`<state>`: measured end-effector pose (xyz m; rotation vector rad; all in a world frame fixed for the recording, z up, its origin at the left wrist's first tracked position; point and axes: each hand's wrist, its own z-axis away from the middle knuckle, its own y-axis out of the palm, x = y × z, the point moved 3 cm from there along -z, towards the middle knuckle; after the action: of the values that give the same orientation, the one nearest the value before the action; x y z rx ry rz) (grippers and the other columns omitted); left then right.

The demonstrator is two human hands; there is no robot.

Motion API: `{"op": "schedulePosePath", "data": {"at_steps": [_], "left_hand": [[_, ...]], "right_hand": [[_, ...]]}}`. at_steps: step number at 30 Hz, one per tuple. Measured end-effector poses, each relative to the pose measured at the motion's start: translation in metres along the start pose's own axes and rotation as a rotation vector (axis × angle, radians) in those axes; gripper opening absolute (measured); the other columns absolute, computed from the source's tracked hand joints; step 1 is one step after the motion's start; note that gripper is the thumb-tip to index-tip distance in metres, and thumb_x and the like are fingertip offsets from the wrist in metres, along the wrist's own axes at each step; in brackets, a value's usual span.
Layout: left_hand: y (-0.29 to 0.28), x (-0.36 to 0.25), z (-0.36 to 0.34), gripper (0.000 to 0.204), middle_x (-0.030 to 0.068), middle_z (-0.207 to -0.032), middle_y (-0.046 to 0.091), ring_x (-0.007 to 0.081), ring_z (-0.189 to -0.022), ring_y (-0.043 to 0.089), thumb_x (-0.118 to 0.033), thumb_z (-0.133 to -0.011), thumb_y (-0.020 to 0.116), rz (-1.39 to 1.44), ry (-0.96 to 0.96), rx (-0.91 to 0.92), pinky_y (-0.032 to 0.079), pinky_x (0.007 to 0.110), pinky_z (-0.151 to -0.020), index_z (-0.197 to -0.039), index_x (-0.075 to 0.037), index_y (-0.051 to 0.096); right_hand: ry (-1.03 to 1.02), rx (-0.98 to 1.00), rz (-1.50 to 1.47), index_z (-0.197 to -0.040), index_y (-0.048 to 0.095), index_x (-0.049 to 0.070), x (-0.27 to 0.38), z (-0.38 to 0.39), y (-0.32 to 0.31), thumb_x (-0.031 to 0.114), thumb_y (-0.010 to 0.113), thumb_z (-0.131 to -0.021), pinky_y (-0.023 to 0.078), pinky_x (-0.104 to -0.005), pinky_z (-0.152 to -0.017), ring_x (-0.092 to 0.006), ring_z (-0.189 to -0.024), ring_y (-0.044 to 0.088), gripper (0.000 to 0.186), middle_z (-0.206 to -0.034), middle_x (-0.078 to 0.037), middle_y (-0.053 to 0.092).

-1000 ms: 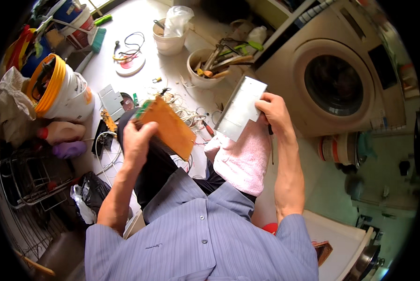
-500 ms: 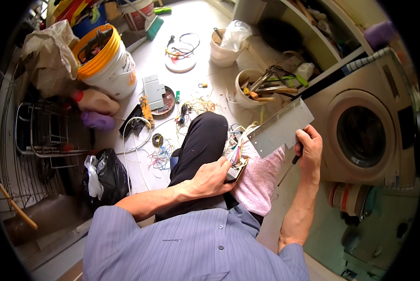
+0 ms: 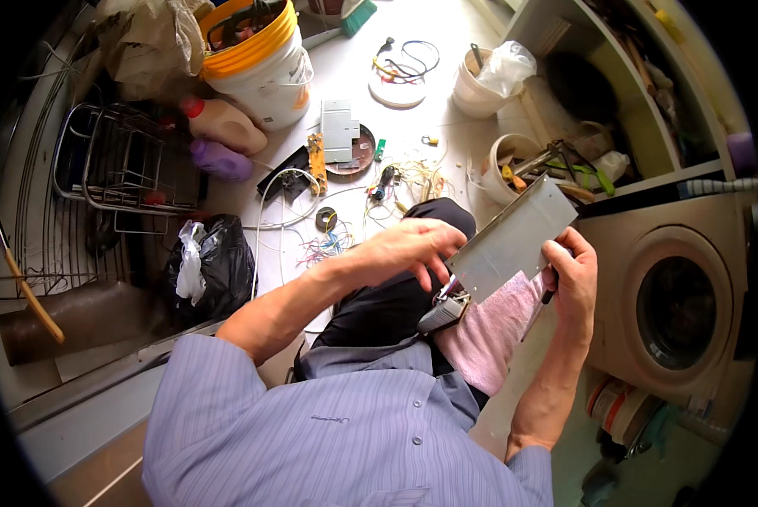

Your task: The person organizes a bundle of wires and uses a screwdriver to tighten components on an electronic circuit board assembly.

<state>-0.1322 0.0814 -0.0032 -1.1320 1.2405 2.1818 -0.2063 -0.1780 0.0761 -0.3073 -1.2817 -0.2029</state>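
A flat grey sheet-metal panel [image 3: 514, 241] tilts over my lap. My right hand [image 3: 572, 272] is closed at its right edge, with a dark handle, its tool kind hidden, also in the fist. My left hand [image 3: 421, 249] hovers at the panel's left end, fingers spread and bent, holding nothing I can see. Just below it, a small grey metal box [image 3: 443, 314] with coloured wires rests on my lap beside a pink towel [image 3: 493, 334] over my right leg. Whether the panel joins the box is hidden.
Loose wires [image 3: 417, 179], a grey plate [image 3: 339, 131] and an orange strip [image 3: 316, 165] lie on the floor ahead. A tool bucket [image 3: 499, 169] and washing machine [image 3: 675, 296] stand right. At left are a white bucket [image 3: 269, 89], wire rack [image 3: 134, 198] and black bag [image 3: 223, 266].
My left hand has let go of the grey metal box and moved up and forward to the panel's left end. My right hand keeps its hold; the whole view has shifted.
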Motion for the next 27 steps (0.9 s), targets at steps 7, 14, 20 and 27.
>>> {"op": "schedulePosePath", "data": {"at_steps": [7,14,20,27], "left_hand": [[0.005,0.024,-0.008,0.024,0.0036,-0.086,0.071,0.0073,-0.061,0.065,-0.025,-0.104,0.058,0.066,0.027,-0.079,0.051,0.021,-0.053,-0.109,-0.002,0.066],[-0.095,0.051,-0.012,0.022,0.0119,-0.094,0.073,0.0178,-0.065,0.071,-0.013,-0.101,0.064,0.410,0.132,-0.498,0.056,0.023,-0.053,-0.116,0.003,0.065],[-0.151,0.084,-0.006,0.019,0.0082,-0.089,0.069,0.0216,-0.070,0.073,-0.005,-0.095,0.068,0.366,0.054,-0.668,0.057,0.025,-0.054,-0.113,0.000,0.066],[-0.228,0.227,-0.003,0.021,0.0106,-0.093,0.066,0.0263,-0.067,0.067,-0.003,-0.093,0.065,0.629,-0.212,-0.989,0.053,0.031,-0.051,-0.114,-0.002,0.061]], "right_hand": [[0.039,0.091,0.100,-0.092,0.066,0.001,-0.006,-0.007,0.024,0.010,0.069,-0.092,0.029,-0.0184,-0.044,-0.0006,-0.050,0.042,0.009,-0.066,0.003,0.058],[0.048,0.010,0.271,-0.101,0.069,-0.002,-0.013,0.001,0.018,0.012,0.068,-0.094,0.040,-0.0203,-0.054,-0.0044,-0.062,0.055,0.016,-0.079,-0.003,0.068],[0.101,-0.071,0.355,-0.103,0.070,0.000,-0.047,0.012,0.003,0.010,0.066,-0.095,0.034,-0.0189,-0.049,-0.0010,-0.054,0.045,0.013,-0.075,-0.001,0.066],[0.071,-0.182,0.448,-0.098,0.069,-0.002,-0.064,0.016,0.008,0.011,0.067,-0.095,0.043,-0.0242,-0.063,-0.0062,-0.070,0.053,0.014,-0.078,0.001,0.061]]}}
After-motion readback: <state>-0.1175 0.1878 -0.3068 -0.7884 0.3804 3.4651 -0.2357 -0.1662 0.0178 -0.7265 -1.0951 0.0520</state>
